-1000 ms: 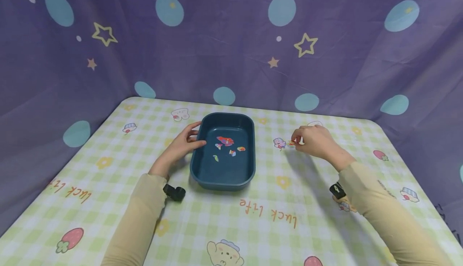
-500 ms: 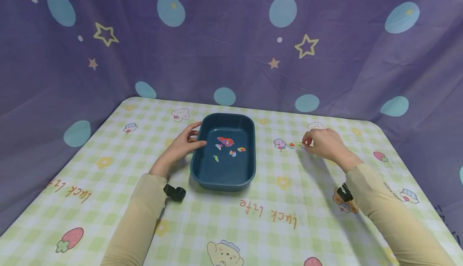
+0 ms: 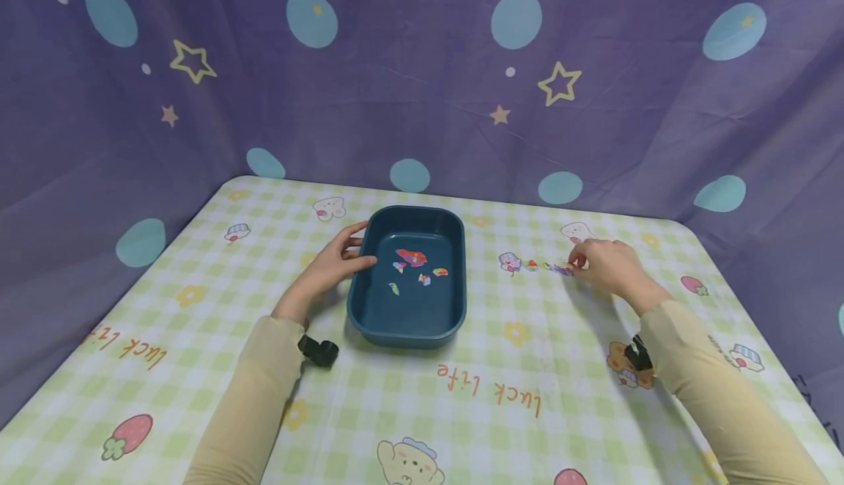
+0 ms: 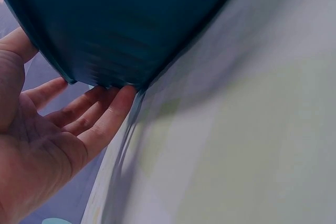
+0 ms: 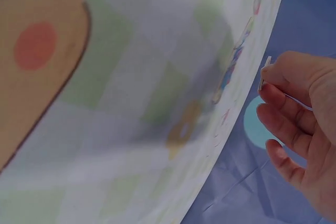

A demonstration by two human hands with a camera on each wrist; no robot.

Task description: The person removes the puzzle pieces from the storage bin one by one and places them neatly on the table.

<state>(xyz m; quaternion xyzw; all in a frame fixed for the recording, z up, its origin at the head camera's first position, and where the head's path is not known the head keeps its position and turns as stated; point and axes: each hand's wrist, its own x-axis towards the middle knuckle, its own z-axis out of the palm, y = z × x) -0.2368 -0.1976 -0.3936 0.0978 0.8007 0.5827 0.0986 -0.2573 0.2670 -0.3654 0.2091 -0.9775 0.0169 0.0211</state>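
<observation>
- Fingers of the right hand (image 3: 609, 269) pinch a thin piece (image 5: 265, 72), nearly upright in its wrist view, near a sideways row of colourful pieces (image 5: 229, 75).
- Left hand (image 3: 332, 260) grips the teal tray (image 3: 412, 316), long axis pointing away from the person.
</observation>
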